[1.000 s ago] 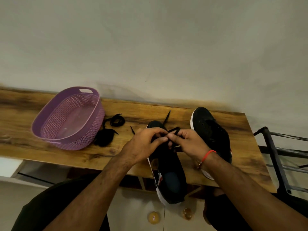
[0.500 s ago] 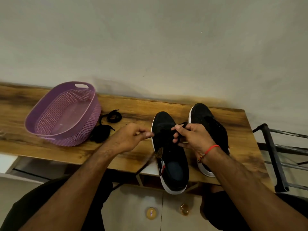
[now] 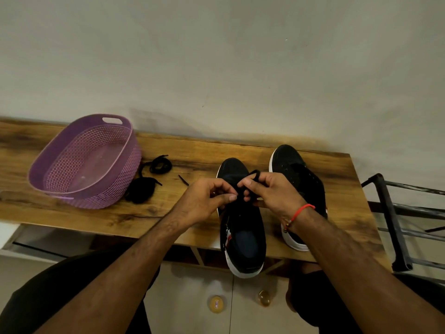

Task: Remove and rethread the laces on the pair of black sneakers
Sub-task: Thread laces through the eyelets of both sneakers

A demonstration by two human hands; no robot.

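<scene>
Against a plain pale wall stands a wooden desk (image 3: 72, 213), and on it the pair of black sneakers waits side by side, toes to the wall. The left sneaker (image 3: 243, 227) lies with its heel over the near edge of the desk; the right sneaker (image 3: 298, 179) is just beside it and shows bare eyelets, no lace in them.

Both hands work above the front of the left sneaker. The left hand (image 3: 204, 201) has its fingers curled, and thumb and forefinger pinch something dark, which I take for the lace (image 3: 252, 175). The right hand (image 3: 272, 191) also closes its grip on this lace, with a black loop standing up over its fingers. Whether the lace goes in or comes out I cannot tell for sure; I judge it is the threading of this shoe near the toe eyelets. The next move probably calls for finding the lace tip, guiding it to the following eyelet and pulling both sides even.

Further left, a loose lace bundle (image 3: 142, 191) and a second coil (image 3: 160, 165) lie on the desk, near a purple basket (image 3: 48, 179). Between the bundle and the hands there is bare wood, enough room for pulling a lace sideways. To the right, the desk ends soon after the right sneaker, and a dark metal rack (image 3: 390, 225) stands there, so wide pulls to that side could be risky. The overhanging heel could slip off if the shoe is tugged toward the person.
</scene>
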